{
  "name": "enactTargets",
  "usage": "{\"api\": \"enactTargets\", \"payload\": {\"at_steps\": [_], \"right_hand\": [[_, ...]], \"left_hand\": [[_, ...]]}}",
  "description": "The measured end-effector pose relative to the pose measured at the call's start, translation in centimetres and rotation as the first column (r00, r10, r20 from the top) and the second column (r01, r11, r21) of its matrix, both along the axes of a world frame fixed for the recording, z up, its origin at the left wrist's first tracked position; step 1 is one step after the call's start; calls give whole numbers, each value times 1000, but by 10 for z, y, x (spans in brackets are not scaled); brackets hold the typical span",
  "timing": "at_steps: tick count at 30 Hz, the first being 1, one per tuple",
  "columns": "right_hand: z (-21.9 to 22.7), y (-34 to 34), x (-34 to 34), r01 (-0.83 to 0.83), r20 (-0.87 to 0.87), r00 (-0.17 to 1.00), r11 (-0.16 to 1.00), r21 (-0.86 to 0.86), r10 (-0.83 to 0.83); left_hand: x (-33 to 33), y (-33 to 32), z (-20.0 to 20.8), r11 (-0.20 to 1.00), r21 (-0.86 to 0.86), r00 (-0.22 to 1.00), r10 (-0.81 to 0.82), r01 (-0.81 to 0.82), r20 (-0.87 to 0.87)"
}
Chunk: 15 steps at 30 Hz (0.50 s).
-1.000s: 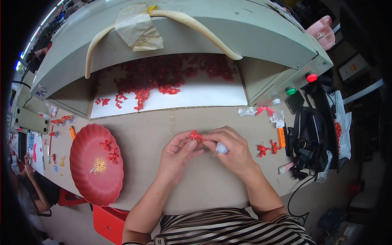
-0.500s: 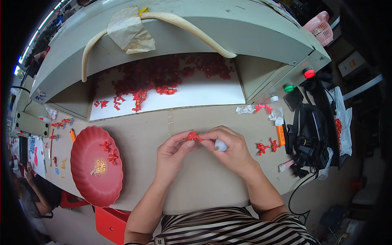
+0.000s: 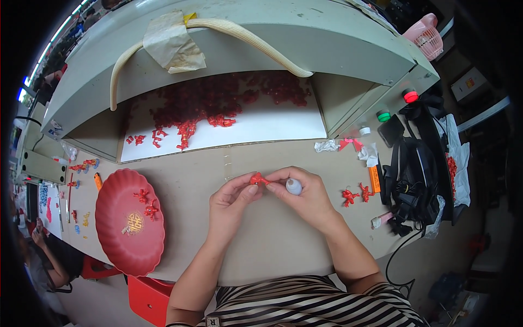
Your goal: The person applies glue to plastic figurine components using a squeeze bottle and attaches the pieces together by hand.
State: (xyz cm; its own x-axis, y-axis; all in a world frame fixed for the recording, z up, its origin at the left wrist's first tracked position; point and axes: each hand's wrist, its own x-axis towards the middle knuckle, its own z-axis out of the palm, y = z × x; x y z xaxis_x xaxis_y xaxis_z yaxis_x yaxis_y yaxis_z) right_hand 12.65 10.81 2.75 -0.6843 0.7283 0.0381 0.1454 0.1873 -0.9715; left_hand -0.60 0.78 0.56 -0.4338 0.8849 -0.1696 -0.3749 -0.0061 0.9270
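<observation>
Between the fingertips of both hands, over the middle of the table, is a small red figurine point(image 3: 257, 179). My left hand point(image 3: 233, 197) pinches its rounded body from the left. The thumb and forefinger of my right hand point(image 3: 305, 193) grip a thin part sticking out on its right. A small whitish bottle point(image 3: 294, 187) is tucked in the curled fingers of my right hand, its rounded end facing up. Fingers cover part of the figurine. To the right, two red figurines point(image 3: 349, 198) lie on the table.
A red scalloped bowl point(image 3: 106, 218) at the left holds two red figurines. Many red pieces point(image 3: 187, 133) lie on the white sheet point(image 3: 261, 131) under the pale green hood point(image 3: 294, 43). A black bag point(image 3: 408, 180) sits at right; an orange cutter point(image 3: 98, 181) lies beyond the bowl.
The bottle in my right hand has tipped, so its rounded end now faces upward. Both hands keep hold of the figurine in nearly the same place.
</observation>
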Motion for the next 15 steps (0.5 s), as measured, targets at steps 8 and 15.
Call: {"api": "enactTargets", "payload": {"at_steps": [8, 15], "right_hand": [[-4, 1, -1, -16, -11, 1000, 999, -43, 16], [-4, 0, -2, -33, -49, 998, 999, 40, 35]], "left_hand": [[-1, 0, -1, 1000, -5, 1000, 8, -8, 30], [-2, -1, -1, 1000, 7, 1000, 18, -18, 1]]}}
